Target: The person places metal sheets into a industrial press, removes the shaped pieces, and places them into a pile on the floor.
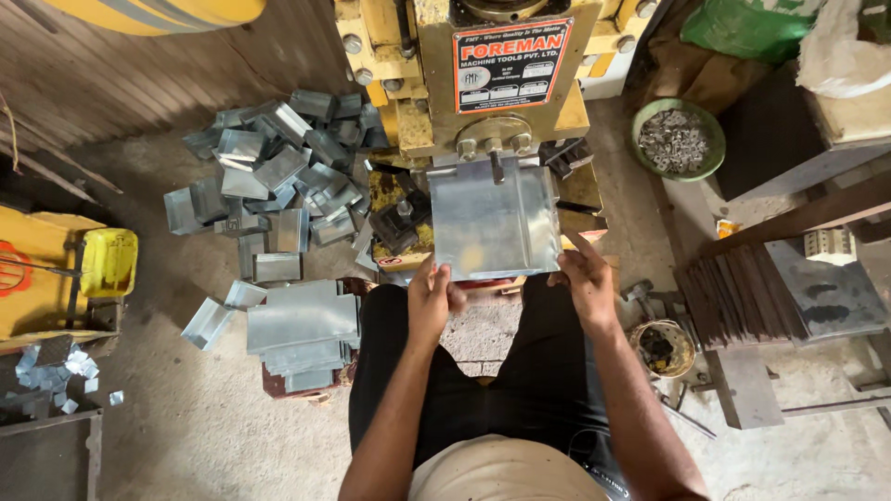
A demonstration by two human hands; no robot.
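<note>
I hold a flat, shiny metal sheet (492, 221) with bent side edges under the yellow press machine (492, 83). My left hand (432, 299) grips its near left corner. My right hand (583, 276) grips its near right corner. The sheet's far edge lies beneath the machine's tool, just below the red label plate. I sit in dark trousers facing the machine.
A stack of flat metal sheets (302, 325) rests by my left knee. A heap of bent metal pieces (274, 172) lies on the floor farther left. A green bowl of small metal parts (677, 139) and stacked dark plates (733, 297) stand to the right.
</note>
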